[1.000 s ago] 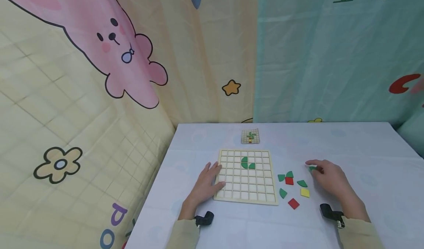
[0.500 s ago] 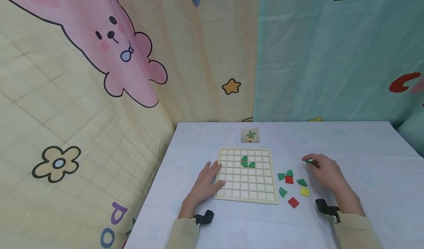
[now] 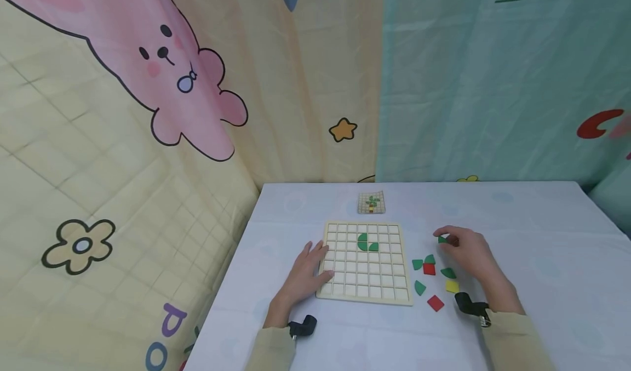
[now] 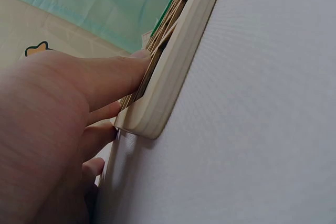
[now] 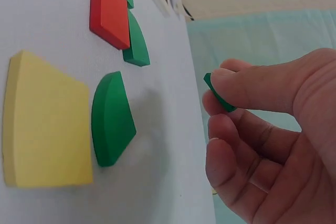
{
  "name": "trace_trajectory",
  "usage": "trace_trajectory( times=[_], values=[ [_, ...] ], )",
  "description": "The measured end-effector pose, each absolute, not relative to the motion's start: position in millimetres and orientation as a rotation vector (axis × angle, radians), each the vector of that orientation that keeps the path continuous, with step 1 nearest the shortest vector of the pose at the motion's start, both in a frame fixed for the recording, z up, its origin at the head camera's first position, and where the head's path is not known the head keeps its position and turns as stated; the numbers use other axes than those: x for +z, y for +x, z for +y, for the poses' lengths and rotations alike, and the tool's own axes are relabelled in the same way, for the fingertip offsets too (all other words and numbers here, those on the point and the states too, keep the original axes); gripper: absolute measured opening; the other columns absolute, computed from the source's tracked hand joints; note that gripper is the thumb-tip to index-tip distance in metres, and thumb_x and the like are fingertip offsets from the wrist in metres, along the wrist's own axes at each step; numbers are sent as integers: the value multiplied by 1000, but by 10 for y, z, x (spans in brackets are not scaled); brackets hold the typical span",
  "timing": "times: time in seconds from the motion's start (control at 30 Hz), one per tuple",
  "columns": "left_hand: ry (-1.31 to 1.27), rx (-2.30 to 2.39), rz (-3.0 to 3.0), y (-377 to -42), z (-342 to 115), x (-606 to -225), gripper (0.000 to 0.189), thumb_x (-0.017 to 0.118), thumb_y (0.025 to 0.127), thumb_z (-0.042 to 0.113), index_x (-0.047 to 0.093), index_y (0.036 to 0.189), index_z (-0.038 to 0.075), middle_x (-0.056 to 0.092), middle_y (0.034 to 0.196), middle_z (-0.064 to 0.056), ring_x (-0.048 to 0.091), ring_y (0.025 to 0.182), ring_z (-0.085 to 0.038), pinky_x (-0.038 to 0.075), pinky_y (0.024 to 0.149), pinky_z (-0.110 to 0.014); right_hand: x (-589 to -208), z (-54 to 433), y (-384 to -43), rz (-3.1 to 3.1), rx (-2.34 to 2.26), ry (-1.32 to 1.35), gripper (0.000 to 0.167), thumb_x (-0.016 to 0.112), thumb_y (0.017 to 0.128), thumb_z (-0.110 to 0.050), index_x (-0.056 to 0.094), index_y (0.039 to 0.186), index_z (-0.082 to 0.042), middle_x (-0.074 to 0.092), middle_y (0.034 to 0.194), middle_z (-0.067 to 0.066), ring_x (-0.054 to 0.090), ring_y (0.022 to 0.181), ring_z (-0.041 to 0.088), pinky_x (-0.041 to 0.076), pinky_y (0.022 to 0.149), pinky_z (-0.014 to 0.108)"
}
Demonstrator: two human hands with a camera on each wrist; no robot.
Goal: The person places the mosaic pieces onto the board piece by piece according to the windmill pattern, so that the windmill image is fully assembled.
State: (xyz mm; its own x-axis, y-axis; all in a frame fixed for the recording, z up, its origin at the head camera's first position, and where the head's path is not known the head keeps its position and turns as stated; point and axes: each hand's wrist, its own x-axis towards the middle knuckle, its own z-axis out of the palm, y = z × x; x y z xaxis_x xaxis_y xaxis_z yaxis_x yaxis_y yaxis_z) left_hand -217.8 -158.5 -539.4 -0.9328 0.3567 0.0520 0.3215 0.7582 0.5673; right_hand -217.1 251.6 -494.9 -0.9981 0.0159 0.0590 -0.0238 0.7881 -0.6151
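Observation:
In the head view, my right hand [image 3: 465,250] holds a green quarter-circle tile [image 3: 442,240] above the table. The right wrist view shows that tile [image 5: 219,94] pinched between thumb and forefinger, partly hidden by the thumb. My left hand [image 3: 303,272] rests with spread fingers at the left edge of a wooden grid board [image 3: 365,302]. In the left wrist view the thumb [image 4: 121,77] touches the board's rim [image 4: 173,82]. Green tiles [image 3: 362,243] sit in the grid's upper middle cells, one more green tile [image 3: 373,247] to their right.
Between board and right hand lie loose tiles: several green quarter circles [image 3: 448,273], two red squares [image 3: 429,269] and a yellow square [image 3: 452,286]. Behind the board lies a small pattern card [image 3: 371,202]. Printed curtains hang beyond the white table [image 3: 532,212].
My right hand has lifted the green quarter-circle tile and moved left toward the board with it. The left hand stays at the board's edge.

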Motion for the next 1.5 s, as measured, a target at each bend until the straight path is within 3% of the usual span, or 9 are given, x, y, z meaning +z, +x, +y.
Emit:
trace_trajectory(
  times=[0.47,0.83,1.3,1.5],
  values=[
    [552,942,2864,-2128,-1603,-5362,66,64,97,38,42,155,13,29,164,-4,9,153,-34,16,119,-57,-4951,2188,-2243,-2918,1095,36,29,64,95,-4,69,123,-10,66,105,14,57,86,28,55,68,35],
    [540,945,2863,-2117,-1625,-5387,67,63,98,39,41,155,14,28,164,-3,8,153,-32,16,120,-57,-4961,1954,-2314,-2929,1124,79,32,59,93,0,71,120,-12,66,107,12,57,89,27,54,66,33],
    [568,945,2872,-2134,-1645,-5409,67,62,98,41,41,155,14,28,164,-3,8,153,-32,16,120,-57,-4980,1755,-2348,-2907,1081,215,32,63,92,-3,71,121,-13,68,100,10,63,85,24,53,61,34],
    [590,929,2886,-2145,-1623,-5401,67,62,98,41,41,155,14,28,164,-2,9,153,-32,17,120,-56,-4997,1700,-2376,-2904,1091,229,24,66,94,-5,71,117,-12,68,99,8,64,87,24,54,64,37]
  ],
)
